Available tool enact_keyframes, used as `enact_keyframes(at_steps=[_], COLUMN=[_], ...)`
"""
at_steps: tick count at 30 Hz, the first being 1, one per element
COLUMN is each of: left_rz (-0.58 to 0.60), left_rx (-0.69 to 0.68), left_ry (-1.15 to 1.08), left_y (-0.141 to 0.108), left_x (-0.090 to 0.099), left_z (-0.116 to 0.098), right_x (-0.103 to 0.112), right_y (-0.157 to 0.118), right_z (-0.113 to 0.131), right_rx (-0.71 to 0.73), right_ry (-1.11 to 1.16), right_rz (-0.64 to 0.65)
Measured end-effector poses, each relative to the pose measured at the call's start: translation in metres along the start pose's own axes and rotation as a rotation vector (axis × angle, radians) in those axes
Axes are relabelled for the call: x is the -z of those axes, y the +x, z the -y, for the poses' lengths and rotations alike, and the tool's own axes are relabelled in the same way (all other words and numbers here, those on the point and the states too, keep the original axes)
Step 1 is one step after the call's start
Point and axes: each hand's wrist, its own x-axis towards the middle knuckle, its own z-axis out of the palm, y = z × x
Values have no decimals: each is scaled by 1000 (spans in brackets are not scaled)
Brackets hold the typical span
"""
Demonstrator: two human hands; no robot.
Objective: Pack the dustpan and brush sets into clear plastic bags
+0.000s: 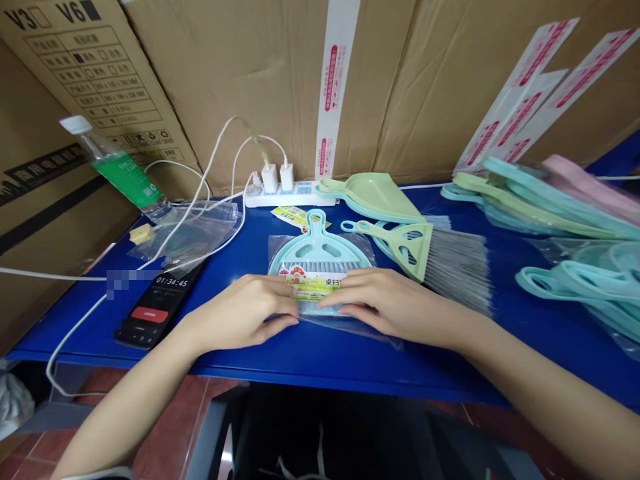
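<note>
A pale blue dustpan and brush set (316,245) in a clear plastic bag lies flat on the blue table, handle pointing away from me. A printed label card (315,287) with red mushrooms covers the grey bristles. My left hand (250,310) is closed at the left side of the bag, thumb and fingers on its edge. From the right, my right hand (383,300) lies over the label and bag with fingers stretched out. Just beyond it are a loose green hand brush (407,247) with grey bristles and a green dustpan (383,193) over a blue one.
Packaged sets (545,200) are piled at the right, with blue ones (585,287) nearer. At the left are a phone (155,307), a bottle (125,177), plastic bags (195,230) and white cables. A power strip (300,195) sits against the cardboard boxes (270,80). Another label card (295,217) lies behind.
</note>
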Motion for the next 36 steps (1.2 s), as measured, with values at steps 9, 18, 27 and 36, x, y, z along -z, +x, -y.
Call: enact_keyframes(at_steps=[9, 18, 27, 36], left_rz=[24, 6, 19, -6], left_rx=[103, 129, 159, 190], left_ry=[-18, -89, -29, -28], left_y=[0, 3, 2, 2], left_x=[1, 3, 2, -3], left_z=[-3, -2, 0, 2], right_x=[2, 4, 25, 23], right_y=[0, 0, -6, -11], right_z=[1, 3, 14, 11], right_rx=[-34, -48, -178, -172], right_ry=[32, 65, 124, 67], right_rz=[1, 16, 87, 89])
